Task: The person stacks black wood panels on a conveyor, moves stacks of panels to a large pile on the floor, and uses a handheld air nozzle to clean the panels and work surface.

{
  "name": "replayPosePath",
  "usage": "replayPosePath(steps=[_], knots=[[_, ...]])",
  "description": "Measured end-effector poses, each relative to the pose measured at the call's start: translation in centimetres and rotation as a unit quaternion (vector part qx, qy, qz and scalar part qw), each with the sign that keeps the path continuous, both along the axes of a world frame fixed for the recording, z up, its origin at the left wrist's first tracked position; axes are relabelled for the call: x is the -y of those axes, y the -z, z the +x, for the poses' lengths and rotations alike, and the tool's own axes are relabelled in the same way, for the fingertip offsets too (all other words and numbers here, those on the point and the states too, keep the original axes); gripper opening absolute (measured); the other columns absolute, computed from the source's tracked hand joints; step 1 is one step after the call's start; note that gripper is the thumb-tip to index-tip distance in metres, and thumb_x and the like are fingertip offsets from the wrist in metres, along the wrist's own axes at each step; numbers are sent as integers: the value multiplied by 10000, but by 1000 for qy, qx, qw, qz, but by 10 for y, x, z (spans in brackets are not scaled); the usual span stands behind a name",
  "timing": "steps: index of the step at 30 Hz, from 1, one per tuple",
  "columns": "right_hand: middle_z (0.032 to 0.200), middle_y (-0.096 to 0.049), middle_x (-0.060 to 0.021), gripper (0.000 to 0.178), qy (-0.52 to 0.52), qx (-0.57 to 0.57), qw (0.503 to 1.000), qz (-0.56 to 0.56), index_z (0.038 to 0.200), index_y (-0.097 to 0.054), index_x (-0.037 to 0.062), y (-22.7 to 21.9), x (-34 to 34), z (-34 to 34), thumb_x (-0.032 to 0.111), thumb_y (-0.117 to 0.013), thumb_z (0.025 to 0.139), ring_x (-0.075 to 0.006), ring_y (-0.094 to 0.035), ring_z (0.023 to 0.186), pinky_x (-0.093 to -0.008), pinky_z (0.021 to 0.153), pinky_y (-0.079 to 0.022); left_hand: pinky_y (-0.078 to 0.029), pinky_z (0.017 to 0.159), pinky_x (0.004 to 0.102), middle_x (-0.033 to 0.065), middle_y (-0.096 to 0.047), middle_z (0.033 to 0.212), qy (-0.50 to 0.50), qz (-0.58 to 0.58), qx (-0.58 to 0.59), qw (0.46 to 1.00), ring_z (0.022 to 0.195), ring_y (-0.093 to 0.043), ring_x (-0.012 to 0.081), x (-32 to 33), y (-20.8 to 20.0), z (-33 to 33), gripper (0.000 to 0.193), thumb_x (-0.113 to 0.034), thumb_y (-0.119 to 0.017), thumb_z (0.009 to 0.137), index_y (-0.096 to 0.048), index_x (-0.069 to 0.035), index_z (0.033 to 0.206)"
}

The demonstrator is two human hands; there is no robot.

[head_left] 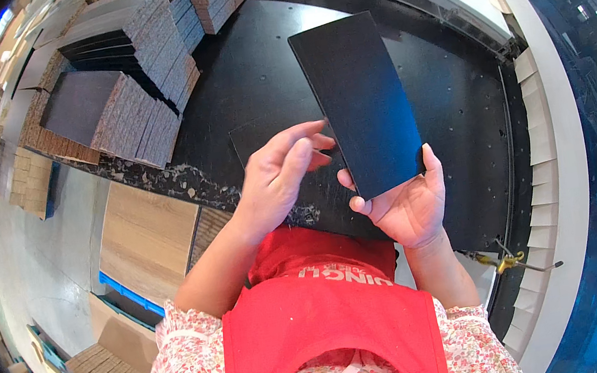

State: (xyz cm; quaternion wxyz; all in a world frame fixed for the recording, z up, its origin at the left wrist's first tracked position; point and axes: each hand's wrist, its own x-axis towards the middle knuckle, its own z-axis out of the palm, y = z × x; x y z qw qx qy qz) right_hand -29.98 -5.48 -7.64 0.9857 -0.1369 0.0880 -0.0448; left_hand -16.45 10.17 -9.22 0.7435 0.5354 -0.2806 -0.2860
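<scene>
My right hand [412, 208] grips a long black board [366, 100] by its near end, palm up, with the fingers around both edges. The board is raised and tilted above a black worktable [457, 118]. Close to the board's left edge is my left hand [278, 174], its fingers loosely bent and apart, holding nothing; I cannot tell whether a fingertip touches the edge. Beneath my left hand, a faint rectangular outline shows on the table, too dark to name.
Stacks of cut particleboard pieces [144, 116] stand at the table's left and far left. Wood-grain boards [149, 238] lie below the left edge. A white machine frame [456, 4] borders the far side, pale strips [532, 108] the right. A yellow-handled tool [507, 262] sits at the near right corner.
</scene>
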Motion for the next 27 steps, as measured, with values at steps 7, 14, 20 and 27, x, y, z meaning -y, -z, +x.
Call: replayPosePath(steps=[7,14,20,27], knots=[[1349,-531,-194,731,-8,-56,997,-49,1454,-372,80,19,-4,-27,612,-318,955,-436,-544,1177,-493,828,-537,-524,737,245,30,-630,915,87,11,-88,992,826,-616,95,22,5,-16,206,-120,-627,953,-592,4,1114],[1347,-563,-121,595,18,-99,974,-205,1398,-450,57,51,-6,-80,468,-427,969,-270,-554,1221,-461,1031,-431,-477,744,242,-9,-661,939,140,75,-142,977,812,-587,53,19,20,-30,323,-299,-486,1029,-627,-28,1135],[1295,-584,-134,461,70,-106,971,-201,1333,-483,4,49,-1,-90,296,-539,980,-219,-590,1159,-379,996,-479,-448,676,215,-42,-600,817,189,89,-115,971,724,-510,29,25,17,-45,311,-331,-484,1031,-635,-65,978],[1252,-611,-130,368,105,-118,967,-199,1313,-501,-1,46,-2,-89,219,-485,1018,-207,-605,1138,-352,973,-500,-443,682,220,-53,-575,801,207,65,-106,970,732,-500,29,33,23,-47,305,-307,-459,1043,-605,-59,944]])
